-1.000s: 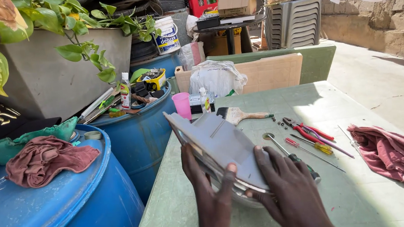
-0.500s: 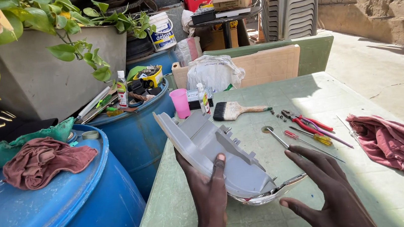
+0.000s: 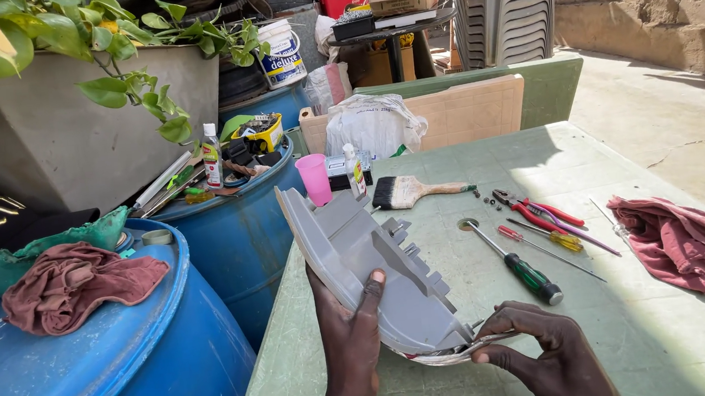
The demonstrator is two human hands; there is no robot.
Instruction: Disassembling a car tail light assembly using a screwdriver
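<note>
A grey plastic housing [image 3: 374,261], long and curved with ribs and tabs on its back, is held tilted above the green table [image 3: 646,333]. My left hand [image 3: 351,338] grips its lower left edge from below, thumb on the back face. My right hand [image 3: 536,346] pinches the shiny rim at its near end with fingertips. A green-and-black screwdriver [image 3: 512,264] lies on the table just right of the housing.
A paintbrush [image 3: 408,190], pink cup [image 3: 314,178], small bottle [image 3: 354,170], red pliers [image 3: 537,207], a yellow-handled screwdriver [image 3: 540,238] and a red rag [image 3: 698,249] lie on the table. Blue barrels [image 3: 126,370] stand to the left, one bearing a brown cloth [image 3: 69,284]. A concrete planter [image 3: 83,130] is behind.
The housing has tipped further up and away from me. My right hand came off the table and took hold of its near rim; my left hand stayed on the lower edge.
</note>
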